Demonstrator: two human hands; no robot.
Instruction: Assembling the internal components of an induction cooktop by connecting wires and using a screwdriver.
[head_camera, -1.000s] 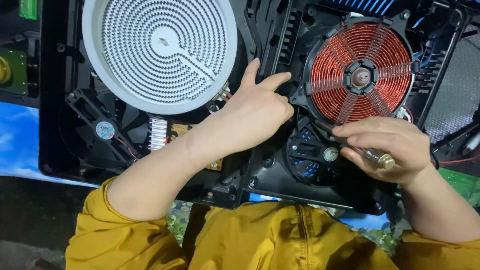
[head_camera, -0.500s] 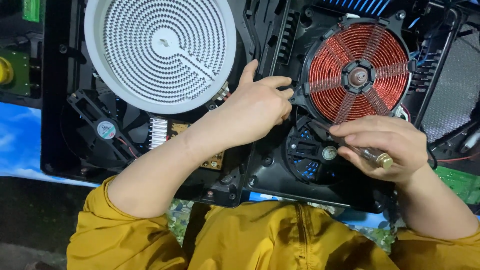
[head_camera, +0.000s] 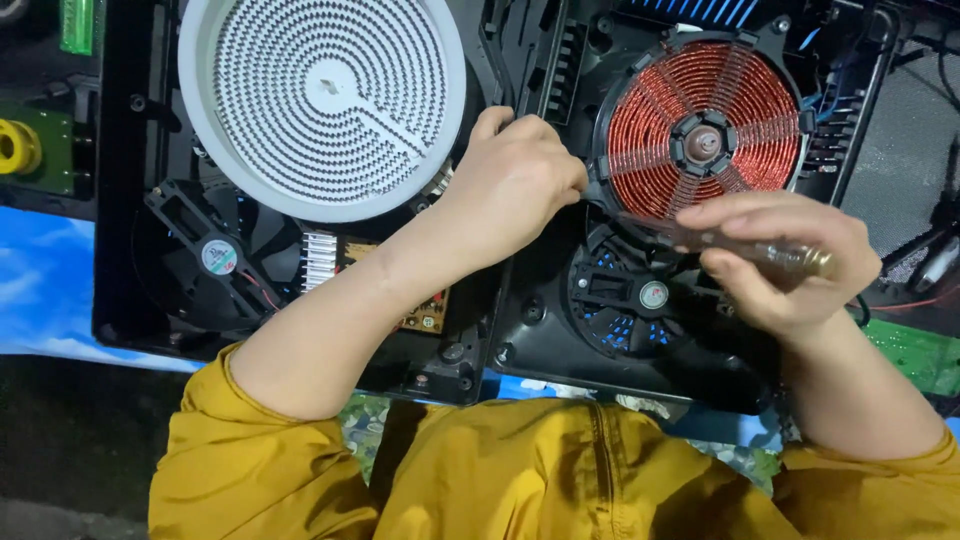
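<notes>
An opened black cooktop housing (head_camera: 520, 330) lies under me. A round white radiant heating element (head_camera: 320, 100) sits at its left, a red copper induction coil (head_camera: 700, 130) at its right. My left hand (head_camera: 515, 185) is curled against the left rim of the coil, fingers closed on its black frame. My right hand (head_camera: 785, 265) holds a screwdriver (head_camera: 770, 255) with a clear amber handle, lying across the lower edge of the coil, its tip pointing left. A black fan with blue blades (head_camera: 640, 295) is just below the coil.
A second black fan (head_camera: 220, 255) sits at the lower left, beside a finned heat sink (head_camera: 320, 260) and a brown circuit board (head_camera: 425, 310). A green board with a yellow part (head_camera: 20, 145) lies at the far left. Cables (head_camera: 930, 250) trail at the right. My yellow sleeves fill the bottom.
My left hand has closed from spread fingers into a curled grip at the coil's rim. My right hand has lifted and turned the screwdriver level across the coil's lower edge.
</notes>
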